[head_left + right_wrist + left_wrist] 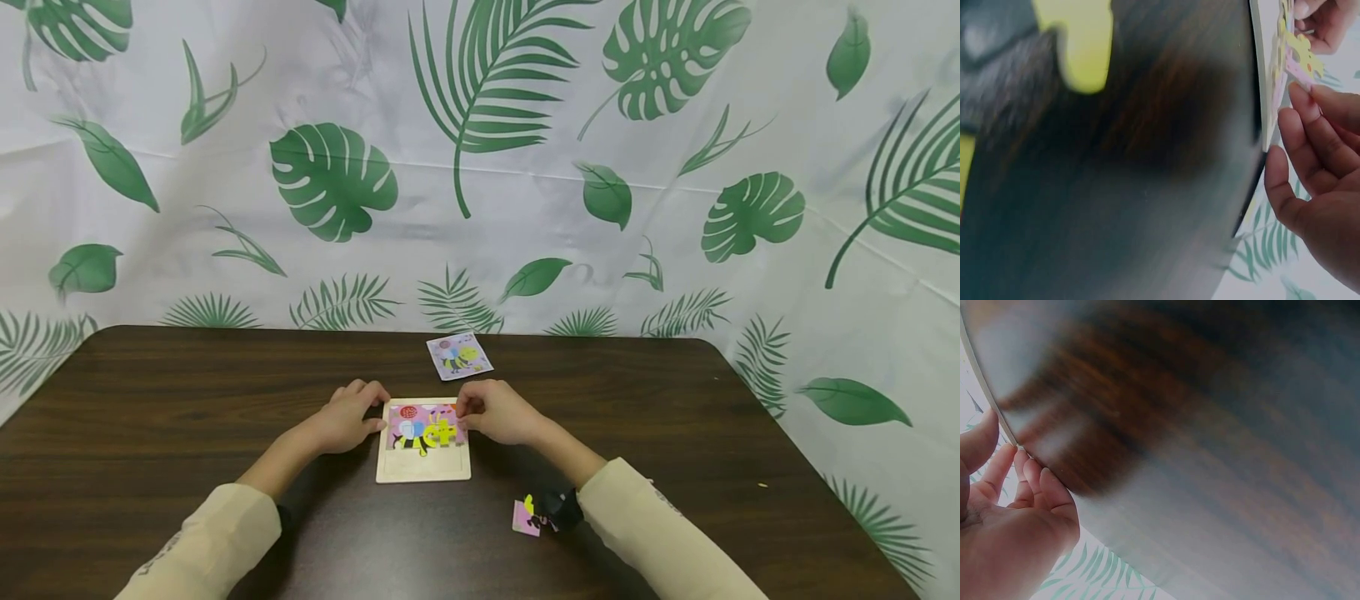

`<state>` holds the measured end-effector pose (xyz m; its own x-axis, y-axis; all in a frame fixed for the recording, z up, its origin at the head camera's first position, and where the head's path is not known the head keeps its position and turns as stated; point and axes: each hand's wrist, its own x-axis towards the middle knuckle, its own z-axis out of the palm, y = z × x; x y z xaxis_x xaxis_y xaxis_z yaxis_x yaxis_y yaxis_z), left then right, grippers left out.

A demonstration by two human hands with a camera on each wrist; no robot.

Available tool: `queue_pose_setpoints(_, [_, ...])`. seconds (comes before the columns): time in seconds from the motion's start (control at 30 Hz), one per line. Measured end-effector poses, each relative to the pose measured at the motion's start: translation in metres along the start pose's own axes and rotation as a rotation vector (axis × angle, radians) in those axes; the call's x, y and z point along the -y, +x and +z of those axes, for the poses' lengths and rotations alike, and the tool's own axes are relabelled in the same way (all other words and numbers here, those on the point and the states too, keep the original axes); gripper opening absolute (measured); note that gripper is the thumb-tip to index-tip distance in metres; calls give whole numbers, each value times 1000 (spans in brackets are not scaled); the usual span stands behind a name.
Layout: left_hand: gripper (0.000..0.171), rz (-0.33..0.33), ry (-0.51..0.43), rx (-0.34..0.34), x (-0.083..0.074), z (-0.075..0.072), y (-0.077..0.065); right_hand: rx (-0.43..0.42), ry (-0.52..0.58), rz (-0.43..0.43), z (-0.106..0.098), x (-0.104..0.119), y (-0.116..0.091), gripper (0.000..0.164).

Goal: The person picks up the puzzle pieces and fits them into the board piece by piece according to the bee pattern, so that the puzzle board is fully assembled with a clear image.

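A pale wooden puzzle tray (422, 472) lies on the table, its upper part filled with pink picture pieces showing a bee, its lower part bare wood. My left hand (345, 418) steadies the tray's left side, thumb on the near part of the edge and fingertips by the far left corner. On the other side, my right hand (501, 412) pinches a yellow and pink puzzle piece (1304, 57) between thumb and index finger. That piece is tilted close over the tray's right half. In the left wrist view, the left fingertips (1017, 453) meet the tray's edge.
A square picture card (461, 357) with the same bee lies behind the tray. Loose puzzle pieces (525, 517) lie beside my right wrist, partly hidden by the dark wrist camera (561, 508). A leaf-printed cloth (480, 167) hangs behind the dark wooden table (187, 392).
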<state>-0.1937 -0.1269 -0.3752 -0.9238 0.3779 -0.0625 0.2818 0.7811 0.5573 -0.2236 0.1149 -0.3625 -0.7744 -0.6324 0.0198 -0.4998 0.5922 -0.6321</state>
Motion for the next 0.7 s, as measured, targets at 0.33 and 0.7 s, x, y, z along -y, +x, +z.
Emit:
queue_pose_setpoints(0.33, [24,5,-8,-6,1,0,0,-14,-45,10,7,4,2,6])
queue_pose_setpoints(0.7, [24,1,-1,-6,1,0,0,-8,-60,28,10,4,2,5])
